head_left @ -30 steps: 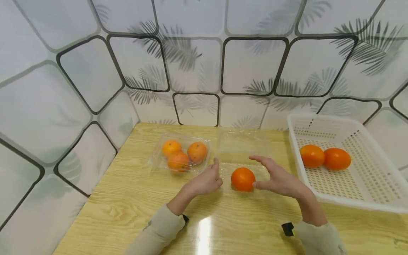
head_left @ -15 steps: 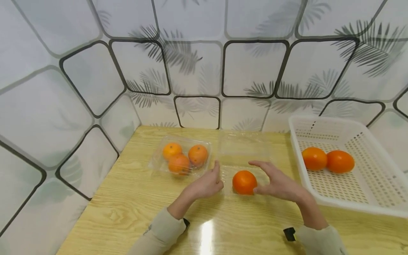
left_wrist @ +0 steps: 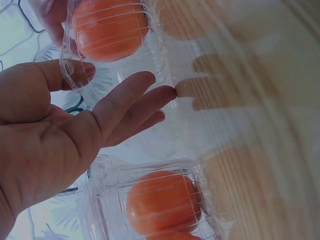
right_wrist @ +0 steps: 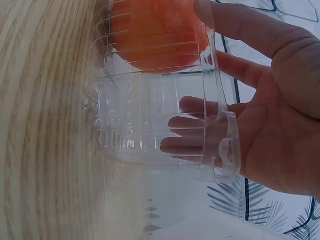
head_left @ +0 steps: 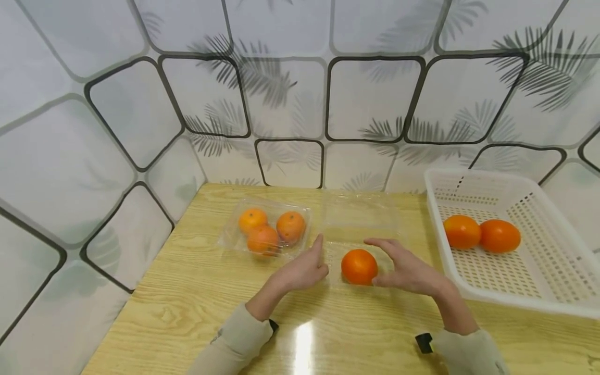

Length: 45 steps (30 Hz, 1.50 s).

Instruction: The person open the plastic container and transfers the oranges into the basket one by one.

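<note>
A clear plastic clamshell box (head_left: 335, 249) lies with its lid folded back on the table, and one smooth round orange fruit (head_left: 359, 266) sits in it. My left hand (head_left: 303, 267) is at the box's left end. In the left wrist view its thumb (left_wrist: 77, 72) touches the rim and its straight fingers (left_wrist: 131, 92) lie beside the wall. At the right end, my right hand (head_left: 412, 268) spreads round the corner. The right wrist view shows its thumb (right_wrist: 240, 22) at the front rim near the fruit, with the other fingers visible through the plastic.
Left of the hands stands another clear plastic box (head_left: 229, 237) with three orange fruits (head_left: 262, 239) in it. A white perforated basket (head_left: 520, 297) holding two orange fruits (head_left: 499, 236) is on the right. A patterned wall covering (head_left: 290, 99) rises behind the wooden table (head_left: 197, 307).
The view shifts slightly. Both hands, the fruit and the box keep their places.
</note>
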Tool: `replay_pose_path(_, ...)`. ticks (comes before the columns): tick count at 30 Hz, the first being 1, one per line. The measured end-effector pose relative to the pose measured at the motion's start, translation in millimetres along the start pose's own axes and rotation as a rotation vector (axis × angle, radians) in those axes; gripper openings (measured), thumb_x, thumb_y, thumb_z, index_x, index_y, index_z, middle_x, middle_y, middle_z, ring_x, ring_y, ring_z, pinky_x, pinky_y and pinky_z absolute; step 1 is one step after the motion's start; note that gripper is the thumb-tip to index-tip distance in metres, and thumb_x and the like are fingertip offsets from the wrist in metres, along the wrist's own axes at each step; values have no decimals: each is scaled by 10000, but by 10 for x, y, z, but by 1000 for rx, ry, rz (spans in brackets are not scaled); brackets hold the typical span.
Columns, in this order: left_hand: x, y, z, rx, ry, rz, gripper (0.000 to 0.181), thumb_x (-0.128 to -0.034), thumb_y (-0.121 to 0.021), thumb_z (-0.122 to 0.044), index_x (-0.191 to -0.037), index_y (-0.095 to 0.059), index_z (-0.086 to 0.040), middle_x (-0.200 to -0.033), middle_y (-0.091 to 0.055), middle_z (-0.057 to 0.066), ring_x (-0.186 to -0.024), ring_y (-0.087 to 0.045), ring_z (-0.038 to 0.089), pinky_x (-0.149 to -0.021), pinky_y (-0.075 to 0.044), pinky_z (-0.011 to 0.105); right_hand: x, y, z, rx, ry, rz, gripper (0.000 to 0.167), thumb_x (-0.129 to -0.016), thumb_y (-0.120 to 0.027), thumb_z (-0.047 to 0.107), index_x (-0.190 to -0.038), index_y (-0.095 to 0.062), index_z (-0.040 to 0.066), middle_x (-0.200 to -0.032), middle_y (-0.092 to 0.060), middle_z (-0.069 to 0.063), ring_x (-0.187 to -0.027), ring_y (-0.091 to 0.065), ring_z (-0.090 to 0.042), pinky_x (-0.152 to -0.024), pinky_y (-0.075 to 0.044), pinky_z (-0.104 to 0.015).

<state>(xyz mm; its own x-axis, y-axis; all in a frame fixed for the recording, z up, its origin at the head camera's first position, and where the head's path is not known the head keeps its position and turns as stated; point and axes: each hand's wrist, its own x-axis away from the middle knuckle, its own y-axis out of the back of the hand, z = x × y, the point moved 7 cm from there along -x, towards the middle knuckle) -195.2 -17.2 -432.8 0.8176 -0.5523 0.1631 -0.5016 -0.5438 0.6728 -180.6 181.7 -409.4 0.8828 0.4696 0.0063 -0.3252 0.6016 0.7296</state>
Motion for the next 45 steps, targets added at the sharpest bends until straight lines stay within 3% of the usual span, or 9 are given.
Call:
replay_pose_path(2, -6, 1, 6, -10, 4, -6, 795, -967, -489, -108, -1549, 13, 95, -1200, -622, 247, -996, -621, 225, -888, -517, 371, -9, -22, -6, -2, 0, 6, 794, -784, -823, 156, -1476, -441, 86, -1459, -405, -258, -1319, -406, -460, -1011, -386, -648)
replay_pose_path(5, -10, 7, 9, -10, 10, -11, 797, -964, -495, -120, -1549, 1, 97, -1585, -163, 319, -1369, -385, 344, -1171, -266, 444, -23, -47, 5, 4, 12, 8, 792, -785, -826, 162, -1475, -446, 84, -1465, -413, -248, -1325, -407, -445, -1019, -382, -646)
replay_pose_path(8, -10, 7, 6, 10, 10, -7, 799, -964, -496, -116, -1552, 3, 88, -1594, -142, 310, -1088, -549, 290, -1170, -269, 428, -31, -62, 33, 14, 42, 3, 774, -793, -827, 175, -1467, -455, 88, -1460, -432, -233, -1326, -410, -434, -1024, -379, -644)
replay_pose_path(13, -12, 14, -13, 8, -3, -3, 790, -959, -508, -108, -1552, -26, 94, -1583, -192, 309, -631, -393, 128, -1152, -300, 408, -48, -92, 71, 21, 76, 1, 757, -806, -826, 209, -1457, -464, 72, -1446, -448, -225, -1313, -428, -422, -1029, -382, -633)
replay_pose_path(19, -7, 16, -25, -3, 4, 9, 795, -966, -512, -124, -1559, -21, 77, -1425, -452, 299, -703, -464, 173, -1091, -348, 417, -79, -143, 70, -17, 64, 19, 750, -814, -819, 230, -1460, -464, 90, -1435, -436, -241, -1282, -449, -426, -1003, -399, -643)
replay_pose_path(26, -9, 23, -25, 0, -7, 9, 800, -963, -518, -116, -1556, -20, 85, -1511, -345, 321, -683, -442, 148, -1112, -332, 422, -101, -186, 25, -62, 21, 48, 781, -828, -804, 225, -1489, -419, 68, -1439, -431, -248, -1193, -507, -370, -947, -476, -567)
replay_pose_path(32, -32, 19, -15, -10, 0, 16, 809, -966, -522, -119, -1558, -6, 76, -1105, -592, 239, -710, -501, 195, -1094, -342, 413, -134, -191, 8, -74, 16, 60, 764, -839, -785, 205, -1470, -412, -9, -1403, -509, -189, -1164, -543, -317, -956, -473, -510)
replay_pose_path(38, -35, 20, -25, -19, -14, -3, 805, -954, -533, -103, -1552, -32, 94, -1574, -236, 300, -1206, -461, 314, -1190, -228, 421, -131, -173, -26, -38, 17, 30, 737, -834, -789, 194, -1455, -442, -1, -1415, -509, -201, -1222, -524, -350, -1008, -426, -555)
replay_pose_path(45, -36, -10, -19, -4, -13, -2, 812, -944, -537, -91, -1548, -31, 102, -1600, -150, 291, -987, -532, 277, -1186, -240, 410, -107, -156, -78, -9, -10, -8, 734, -813, -788, 198, -1451, -465, 35, -1387, -500, -236, -1183, -528, -358, -967, -444, -551)
